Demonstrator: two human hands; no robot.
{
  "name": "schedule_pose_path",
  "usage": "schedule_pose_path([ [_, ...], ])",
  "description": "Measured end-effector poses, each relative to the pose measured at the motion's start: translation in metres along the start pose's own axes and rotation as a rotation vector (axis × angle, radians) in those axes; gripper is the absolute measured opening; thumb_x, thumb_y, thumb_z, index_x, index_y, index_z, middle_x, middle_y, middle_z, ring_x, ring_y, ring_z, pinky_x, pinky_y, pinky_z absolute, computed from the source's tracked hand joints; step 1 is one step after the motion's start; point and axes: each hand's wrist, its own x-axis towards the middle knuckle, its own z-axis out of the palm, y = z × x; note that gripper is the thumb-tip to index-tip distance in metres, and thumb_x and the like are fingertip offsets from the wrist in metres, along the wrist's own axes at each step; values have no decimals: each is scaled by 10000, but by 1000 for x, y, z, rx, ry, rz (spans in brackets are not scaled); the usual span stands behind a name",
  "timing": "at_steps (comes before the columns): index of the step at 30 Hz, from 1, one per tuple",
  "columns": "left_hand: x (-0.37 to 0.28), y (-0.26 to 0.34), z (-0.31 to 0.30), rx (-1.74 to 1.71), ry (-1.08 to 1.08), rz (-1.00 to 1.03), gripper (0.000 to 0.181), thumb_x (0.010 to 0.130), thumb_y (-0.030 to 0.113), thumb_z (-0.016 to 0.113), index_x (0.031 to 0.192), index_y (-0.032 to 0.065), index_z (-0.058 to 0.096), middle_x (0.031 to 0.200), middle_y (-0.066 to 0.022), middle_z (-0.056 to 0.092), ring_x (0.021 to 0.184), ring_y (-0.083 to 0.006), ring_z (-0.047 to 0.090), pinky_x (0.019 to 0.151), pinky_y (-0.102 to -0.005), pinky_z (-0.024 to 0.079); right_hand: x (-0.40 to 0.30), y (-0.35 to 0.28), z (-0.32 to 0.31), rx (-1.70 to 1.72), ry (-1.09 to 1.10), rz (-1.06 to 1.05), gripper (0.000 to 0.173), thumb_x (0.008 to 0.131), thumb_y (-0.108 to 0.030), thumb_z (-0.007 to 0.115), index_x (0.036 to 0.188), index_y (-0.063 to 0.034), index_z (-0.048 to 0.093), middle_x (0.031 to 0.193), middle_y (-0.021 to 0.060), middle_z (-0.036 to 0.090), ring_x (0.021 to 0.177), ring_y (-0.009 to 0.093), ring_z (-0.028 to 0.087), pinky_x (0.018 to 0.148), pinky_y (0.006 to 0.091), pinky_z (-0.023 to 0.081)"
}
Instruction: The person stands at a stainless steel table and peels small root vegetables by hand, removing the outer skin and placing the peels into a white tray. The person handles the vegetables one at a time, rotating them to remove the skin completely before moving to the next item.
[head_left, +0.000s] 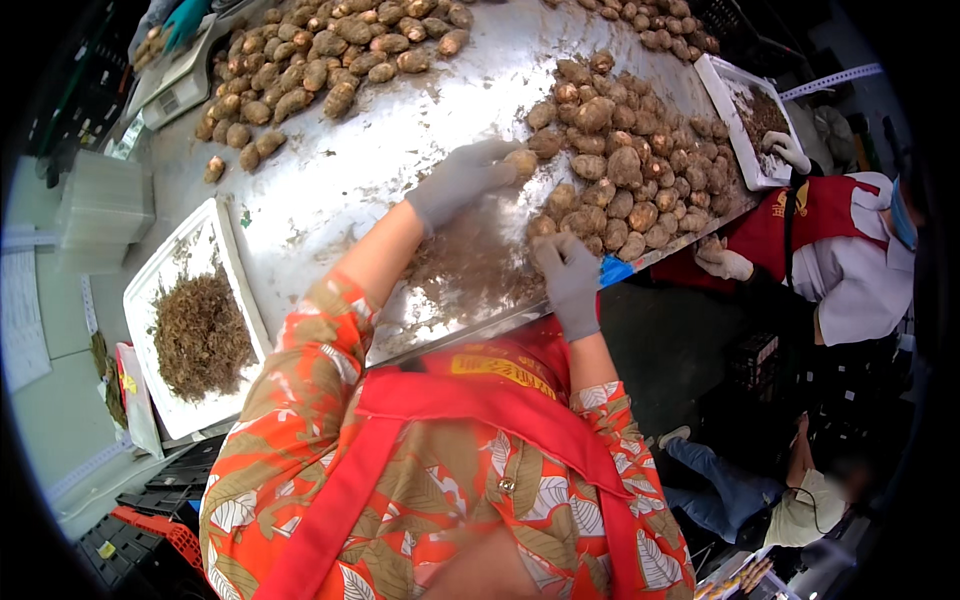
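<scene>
My left hand (463, 182), in a grey glove, grips a small brown taro corm (523, 163) between thumb and fingers, above the metal table (360, 187). Just beyond that corm, to the right, lies a heap of hairy taro corms (626, 169). At the heap's near edge is my right hand (568, 283), gloved in grey too. Its fingers are bent down beside a taro corm (541, 226), and whether they hold anything is hidden. Loose brown fibres and dirt (472, 270) lie on the metal between my hands and my body.
A white foam tray (259, 319) of brown fibres (202, 337) stands at left. Farther back are another taro heap (330, 52) and a scale (176, 86) by a teal-gloved hand (184, 22). A co-worker (817, 232) stands at right beside another white tray (769, 180).
</scene>
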Motion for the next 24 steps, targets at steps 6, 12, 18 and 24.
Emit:
schedule_pose_path([
  [6, -47, 11, 11, -569, -63, -31, 563, 1005, 263, 609, 1466, -15, 444, 1257, -96, 624, 1092, -186, 625, 952, -325, 524, 25, -56, 2, 105, 68, -114, 312, 921, -211, 711, 1136, 14, 686, 891, 74, 703, 778, 142, 642, 722, 296, 521],
  [12, -58, 15, 18, -498, -37, -68, 573, 1006, 234, 589, 1482, -27, 406, 1259, -108, 622, 1150, -206, 620, 991, -346, 514, 22, -77, -3, -73, -27, -24, 371, 878, -221, 746, 1165, 5, 686, 874, 94, 707, 773, 163, 654, 721, 310, 527],
  [18, -66, 34, 34, -359, -21, -40, 578, 944, 238, 681, 1419, -21, 479, 1277, -109, 611, 1146, -164, 600, 974, -311, 516, 13, -84, 2, 12, 121, -147, 294, 861, -177, 755, 1104, -16, 716, 835, 90, 697, 726, 173, 646, 691, 296, 514],
  [24, -71, 22, 34, -104, 146, 40, 541, 934, 214, 707, 1380, -22, 513, 1226, -110, 640, 1096, -174, 627, 962, -313, 519, 12, -76, 5, -66, 97, -289, 116, 907, -123, 675, 979, -45, 721, 849, 107, 695, 751, 231, 665, 682, 339, 512],
])
